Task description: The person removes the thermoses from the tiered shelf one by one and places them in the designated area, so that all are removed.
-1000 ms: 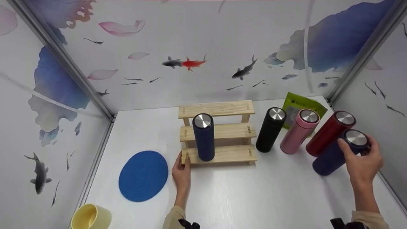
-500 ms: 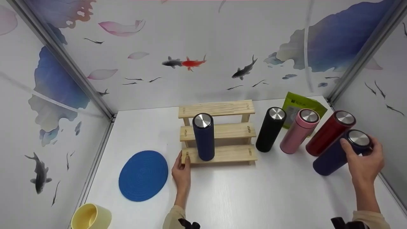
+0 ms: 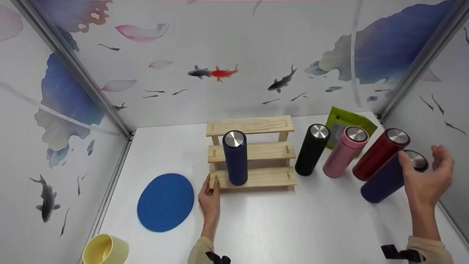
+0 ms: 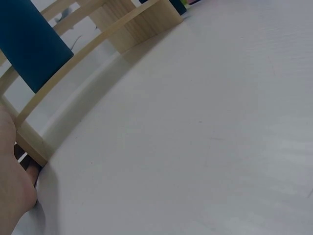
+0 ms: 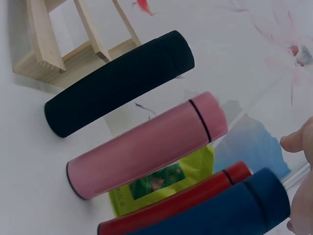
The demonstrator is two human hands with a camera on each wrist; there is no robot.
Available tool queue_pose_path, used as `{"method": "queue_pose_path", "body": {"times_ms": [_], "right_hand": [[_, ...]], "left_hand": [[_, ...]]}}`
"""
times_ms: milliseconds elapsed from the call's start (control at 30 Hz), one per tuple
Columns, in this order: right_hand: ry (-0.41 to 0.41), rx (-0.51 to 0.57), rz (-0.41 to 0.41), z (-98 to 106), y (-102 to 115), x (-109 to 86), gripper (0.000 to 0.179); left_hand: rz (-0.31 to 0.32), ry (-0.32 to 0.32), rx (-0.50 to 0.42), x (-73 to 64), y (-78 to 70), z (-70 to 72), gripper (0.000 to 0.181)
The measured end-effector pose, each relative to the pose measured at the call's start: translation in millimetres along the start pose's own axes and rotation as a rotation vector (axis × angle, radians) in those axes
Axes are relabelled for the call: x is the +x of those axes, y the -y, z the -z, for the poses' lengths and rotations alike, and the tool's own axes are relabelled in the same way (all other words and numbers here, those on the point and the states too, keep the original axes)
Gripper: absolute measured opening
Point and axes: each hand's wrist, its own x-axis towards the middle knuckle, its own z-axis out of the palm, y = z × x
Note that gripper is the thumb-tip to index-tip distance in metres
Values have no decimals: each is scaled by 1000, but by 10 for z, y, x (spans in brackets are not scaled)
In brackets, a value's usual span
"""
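A three-tier wooden rack [image 3: 269,177] stands at the middle of the table, with a dark blue thermos [image 3: 236,165] upright on its lowest step. My left hand [image 3: 209,201] grips the left end of that step, thumb on top. At the far right, a second dark blue thermos [image 3: 383,181] with a steel-topped lid stands on the table. My right hand [image 3: 427,183] is beside its top, fingers spread and holding nothing. In the right wrist view, the right thumb [image 5: 293,142] shows apart from this thermos [image 5: 266,200].
Black [image 3: 311,152], pink [image 3: 344,154] and red [image 3: 379,156] thermoses line up right of the rack. Behind them leans a green pouch [image 3: 339,121]. Left lie a round blue placemat [image 3: 165,202] and a yellow cup [image 3: 115,250]. Printed panels wall the table in.
My right hand has let go of the blue thermos at the far right and moved slightly right, its fingers opening. That thermos stays standing. The left hand keeps its place on the rack.
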Motion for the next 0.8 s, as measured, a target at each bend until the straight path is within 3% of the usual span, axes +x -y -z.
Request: {"method": "queue_pose_path", "body": {"times_ms": [233, 600, 800], "right_hand": [[4, 30, 73, -57, 256, -23, 70], [92, 124, 104, -209, 552, -199, 68], [146, 184, 194, -317, 714, -343, 68]], "left_hand": [[-37, 7, -19, 13, 40, 18, 46], [-5, 5, -13, 10, 26, 12, 45], [-28, -3, -18, 5, 11, 12, 46]]}}
